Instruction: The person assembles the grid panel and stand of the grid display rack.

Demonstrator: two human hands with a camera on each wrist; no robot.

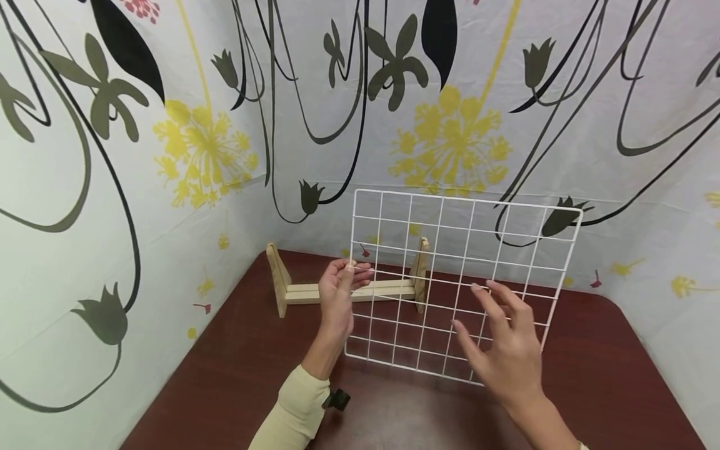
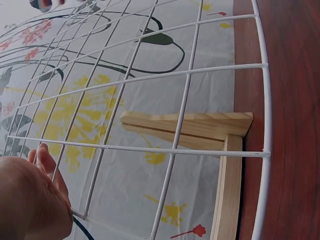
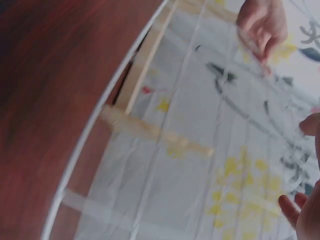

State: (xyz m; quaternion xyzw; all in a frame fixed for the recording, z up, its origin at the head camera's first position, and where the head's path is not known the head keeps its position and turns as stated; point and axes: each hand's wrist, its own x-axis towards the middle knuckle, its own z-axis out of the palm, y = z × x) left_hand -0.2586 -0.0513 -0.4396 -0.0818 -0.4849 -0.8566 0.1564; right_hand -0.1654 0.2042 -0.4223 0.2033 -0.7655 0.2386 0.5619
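Observation:
A white wire grid panel (image 1: 435, 309) is held up above the table, tilted. My left hand (image 1: 337, 294) grips its left edge between thumb and fingers; the same hand (image 2: 35, 195) shows at the lower left of the left wrist view. In front of the panel's right half is my right hand (image 1: 509, 350), its fingers spread and relaxed, apparently holding nothing. Behind the panel stands a light wooden stand (image 1: 278, 281), with two upright end pieces joined by a grooved crossbar. Blur softens the right wrist view, where the right hand (image 3: 307, 210) is partly cut off.
The dark red-brown table (image 1: 236, 369) carries the stand near its back edge. A white cloth backdrop (image 1: 185, 62) with printed flowers and vines hangs behind and at the sides. On the left sleeve sits a small black device (image 1: 339, 400).

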